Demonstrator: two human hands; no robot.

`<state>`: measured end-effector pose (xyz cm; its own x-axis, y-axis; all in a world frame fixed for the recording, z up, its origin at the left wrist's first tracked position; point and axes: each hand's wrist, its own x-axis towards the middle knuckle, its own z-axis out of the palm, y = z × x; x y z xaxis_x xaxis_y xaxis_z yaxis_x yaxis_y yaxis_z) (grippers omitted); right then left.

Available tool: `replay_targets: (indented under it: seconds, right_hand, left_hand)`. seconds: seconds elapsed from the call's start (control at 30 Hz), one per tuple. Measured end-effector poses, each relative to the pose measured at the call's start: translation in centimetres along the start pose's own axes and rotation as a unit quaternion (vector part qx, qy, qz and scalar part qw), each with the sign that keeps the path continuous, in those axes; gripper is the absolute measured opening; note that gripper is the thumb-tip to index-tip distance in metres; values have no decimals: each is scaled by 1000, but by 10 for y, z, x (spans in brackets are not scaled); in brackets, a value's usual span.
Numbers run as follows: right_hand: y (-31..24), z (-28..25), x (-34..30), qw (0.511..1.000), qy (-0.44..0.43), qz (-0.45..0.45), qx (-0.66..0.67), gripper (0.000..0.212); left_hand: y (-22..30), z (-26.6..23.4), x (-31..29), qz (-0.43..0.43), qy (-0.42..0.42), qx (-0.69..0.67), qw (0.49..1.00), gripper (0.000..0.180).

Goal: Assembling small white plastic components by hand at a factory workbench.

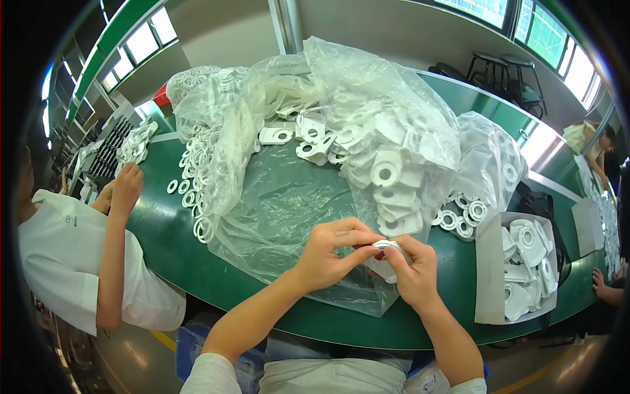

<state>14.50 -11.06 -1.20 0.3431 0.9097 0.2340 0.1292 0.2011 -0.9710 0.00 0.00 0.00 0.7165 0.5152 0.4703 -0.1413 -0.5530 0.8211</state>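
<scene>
Near the front edge of the green table, my two hands meet over a white plastic part (382, 268) with a raised round rim. My left hand (333, 255) pinches the rim from the left between thumb and fingers. My right hand (415, 270) grips the same part from the right, its thumb on the rim. The fingers cover much of the part. Just beyond lies a large clear plastic bag (289, 197), spread open. A heap of white flat plates with round holes (387, 172) rests in and on it.
Loose white rings (197, 167) are piled left of the bag. More rings (464, 213) lie at a second bag (489, 148) on the right. A cardboard box (489, 276) at front right holds assembled-looking white parts. A person in white (85, 256) works at the left.
</scene>
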Motion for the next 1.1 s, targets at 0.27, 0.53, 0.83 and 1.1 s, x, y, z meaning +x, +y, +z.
replay_targets:
  seconds: [0.27,0.53,0.83,1.1]
  right_hand:
    - [-4,-3,-1,999,-26,24,-18,18]
    - [-4,-1,2,957,-110,173,203,23]
    - [-11,-18,6,975,-140,131,109,47]
    - [-50,-53,-52,989,19,46,-138,39]
  left_hand:
    - [1,3,-3,41,25,20,999,12]
    - [-22,9,-5,-153,48,-137,978,19]
    - [-12,-10,2,-73,-65,-40,994,33]
    - [-64,-36,35,-31,199,188,961,25]
